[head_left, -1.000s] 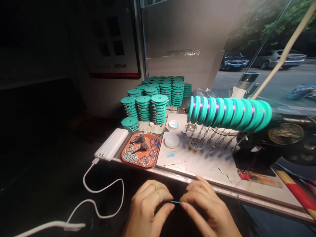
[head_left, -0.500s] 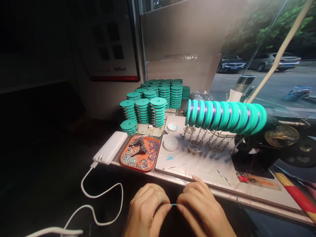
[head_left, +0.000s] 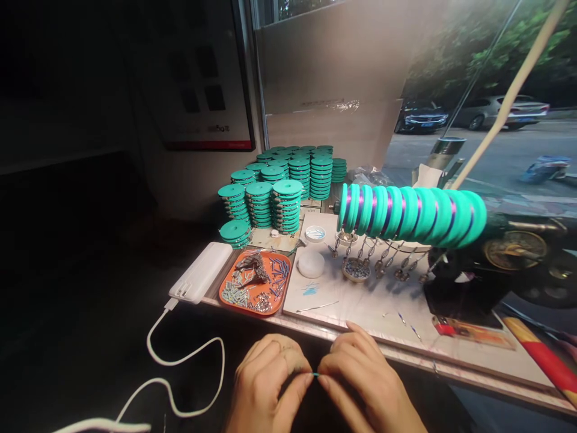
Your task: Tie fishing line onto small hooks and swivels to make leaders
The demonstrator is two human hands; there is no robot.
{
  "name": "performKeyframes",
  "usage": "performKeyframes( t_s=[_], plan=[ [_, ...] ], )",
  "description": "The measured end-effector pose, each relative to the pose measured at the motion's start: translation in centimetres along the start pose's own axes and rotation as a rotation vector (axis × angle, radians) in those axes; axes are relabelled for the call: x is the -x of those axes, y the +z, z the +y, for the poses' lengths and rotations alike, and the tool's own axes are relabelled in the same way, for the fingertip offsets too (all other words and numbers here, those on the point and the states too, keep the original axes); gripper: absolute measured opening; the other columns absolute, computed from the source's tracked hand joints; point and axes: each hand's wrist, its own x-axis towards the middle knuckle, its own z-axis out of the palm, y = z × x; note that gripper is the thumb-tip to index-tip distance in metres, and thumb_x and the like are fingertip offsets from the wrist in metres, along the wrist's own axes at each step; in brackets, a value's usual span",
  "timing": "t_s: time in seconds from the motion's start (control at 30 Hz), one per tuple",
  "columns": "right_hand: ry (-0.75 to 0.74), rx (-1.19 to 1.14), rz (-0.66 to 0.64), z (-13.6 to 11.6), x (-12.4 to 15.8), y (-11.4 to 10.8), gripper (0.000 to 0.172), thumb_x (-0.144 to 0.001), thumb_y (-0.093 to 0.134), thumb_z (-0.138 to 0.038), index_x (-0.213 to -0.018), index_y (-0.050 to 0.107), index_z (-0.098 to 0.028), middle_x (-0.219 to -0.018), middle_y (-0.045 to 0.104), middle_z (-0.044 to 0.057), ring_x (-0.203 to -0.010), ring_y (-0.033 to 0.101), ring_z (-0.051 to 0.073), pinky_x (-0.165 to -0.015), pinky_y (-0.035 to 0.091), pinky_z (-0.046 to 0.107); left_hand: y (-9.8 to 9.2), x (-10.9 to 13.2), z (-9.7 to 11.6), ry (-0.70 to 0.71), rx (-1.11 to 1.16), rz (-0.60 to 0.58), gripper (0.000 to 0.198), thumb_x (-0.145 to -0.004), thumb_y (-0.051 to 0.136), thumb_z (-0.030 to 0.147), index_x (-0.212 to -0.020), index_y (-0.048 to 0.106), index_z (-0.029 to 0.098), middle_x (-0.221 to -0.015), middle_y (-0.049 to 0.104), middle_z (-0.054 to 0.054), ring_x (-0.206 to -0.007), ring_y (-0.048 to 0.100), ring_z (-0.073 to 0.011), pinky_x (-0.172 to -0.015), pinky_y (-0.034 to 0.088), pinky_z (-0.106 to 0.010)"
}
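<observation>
My left hand (head_left: 273, 376) and my right hand (head_left: 360, 373) meet in front of the table's near edge, fingertips nearly touching. Between them is a thin blue-green tube (head_left: 315, 374), each end pinched by a thumb and forefinger. Only a short bit of it shows; the rest is hidden by the fingers. Beyond my hands, a board (head_left: 365, 316) carries a few small blue pieces (head_left: 310, 290) and a thin metal needle-like tool (head_left: 318, 307). An orange tray (head_left: 220, 297) to the left holds small tubes, metal bits and a dark clump.
Green foam spools (head_left: 410, 213) sit in a row on a dark machine (head_left: 469, 282), with swivels hanging below. Stacked spools (head_left: 287, 204) stand at the back left. A white power bank (head_left: 201, 270) with a cable lies at the left edge. Small dishes (head_left: 356, 276) stand on the board.
My right hand has shifted slightly left toward my left hand, so less of the blue-green tube shows between the fingertips. My left hand has hardly moved.
</observation>
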Motion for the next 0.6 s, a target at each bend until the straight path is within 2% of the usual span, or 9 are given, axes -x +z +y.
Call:
performKeyframes(
  t_s=[0.2, 0.37, 0.5, 0.57, 0.6],
  plan=[
    [-0.02, 0.026, 0.009, 0.2, -0.1, 0.4, 0.012, -0.079, 0.049, -0.009, -0.078, 0.05, -0.02, -0.064, 0.056, -0.002, -0.064, 0.054, 0.015, -0.088, 0.039, 0.04, -0.3, -0.4, 0.0, 0.009, 0.003, -0.008, 0.012, -0.08, 0.052, 0.01, -0.071, 0.054, 0.017, -0.072, 0.061, -0.003, -0.071, 0.058, -0.0169, -0.063, 0.045, -0.027],
    [-0.003, -0.004, -0.036, 0.5, -0.5, 0.3, 0.012, -0.08, 0.047, -0.007, -0.079, 0.049, -0.019, -0.066, 0.055, -0.001, -0.065, 0.055, 0.015, -0.089, 0.037, 0.04, -1.1, -1.0, -0.6, -0.001, 0.047, -0.073, 0.013, -0.081, 0.052, 0.012, -0.07, 0.053, 0.018, -0.069, 0.059, 0.0, -0.068, 0.055, -0.0151, -0.062, 0.043, -0.026],
    [0.021, -0.015, -0.013, 0.9, -0.6, 0.2, 0.012, -0.081, 0.046, -0.008, -0.078, 0.048, -0.019, -0.065, 0.053, -0.002, -0.063, 0.053, 0.014, -0.087, 0.036, 0.037, -2.7, -2.8, -2.6, -0.101, 0.036, -0.053, 0.013, -0.082, 0.053, 0.015, -0.07, 0.056, 0.02, -0.074, 0.059, 0.0, -0.076, 0.055, -0.0152, -0.069, 0.043, -0.026],
    [0.033, -0.019, 0.005, 1.0, -0.6, 0.2, 0.012, -0.082, 0.045, -0.008, -0.077, 0.048, -0.019, -0.064, 0.052, -0.003, -0.062, 0.052, 0.013, -0.086, 0.036, 0.036, -3.6, -4.0, -4.0, -0.161, -0.105, -0.001, 0.01, -0.08, 0.054, 0.013, -0.074, 0.059, 0.02, -0.08, 0.059, -0.001, -0.083, 0.055, -0.0172, -0.075, 0.043, -0.029],
    [0.039, -0.02, 0.012, 1.0, -0.7, 0.2, 0.013, -0.082, 0.045, -0.009, -0.076, 0.048, -0.019, -0.064, 0.052, -0.003, -0.062, 0.051, 0.013, -0.086, 0.036, 0.035, -3.9, -4.6, -4.6, -0.186, -0.197, -0.017, 0.012, -0.079, 0.053, 0.011, -0.074, 0.06, 0.02, -0.08, 0.059, -0.001, -0.082, 0.055, -0.0175, -0.075, 0.043, -0.029]
  ],
)
